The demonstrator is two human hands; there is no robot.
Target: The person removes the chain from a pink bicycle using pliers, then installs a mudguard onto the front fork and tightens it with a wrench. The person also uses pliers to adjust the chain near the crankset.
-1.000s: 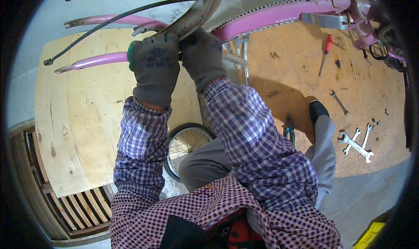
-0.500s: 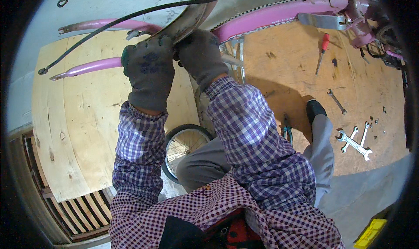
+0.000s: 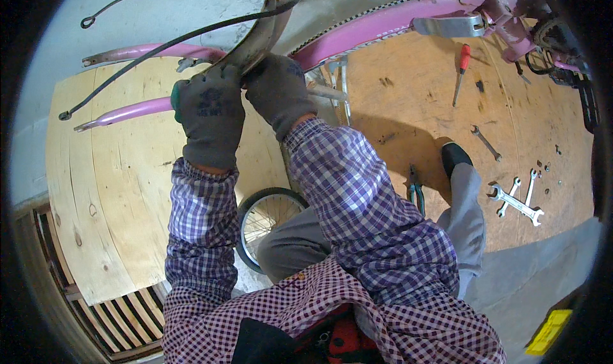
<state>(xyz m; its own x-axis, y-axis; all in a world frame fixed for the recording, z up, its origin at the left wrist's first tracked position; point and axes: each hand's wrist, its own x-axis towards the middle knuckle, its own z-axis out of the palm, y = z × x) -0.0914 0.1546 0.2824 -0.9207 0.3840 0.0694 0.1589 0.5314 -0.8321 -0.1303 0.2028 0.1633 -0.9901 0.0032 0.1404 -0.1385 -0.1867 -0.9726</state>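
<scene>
Both my gloved hands are closed at the lower end of a curved metal mudguard [image 3: 265,29], side by side at the top of the pink fork. My left hand [image 3: 209,115] is on the left, above the lower fork blade [image 3: 140,110]. My right hand [image 3: 276,91] is just beside it, its fingertips hidden under the metal. The other fork blade [image 3: 150,51] lies farther back. A long black cable [image 3: 172,43] arcs across the mudguard and fork. The pink bicycle frame [image 3: 357,29] stretches to the upper right.
Beneath are a pale plywood board [image 3: 96,191] and an orange-brown board [image 3: 389,108] holding a red screwdriver [image 3: 463,64], pliers [image 3: 416,195], crossed wrenches [image 3: 518,205], another wrench [image 3: 485,142] and small hardware. A spoked wheel [image 3: 252,214] lies by my bent leg; a yellow object [image 3: 549,332] is lower right.
The view has turned slightly, so fork, mudguard and hands appear lower and farther left. My hands keep their grip at the same place on the mudguard.
</scene>
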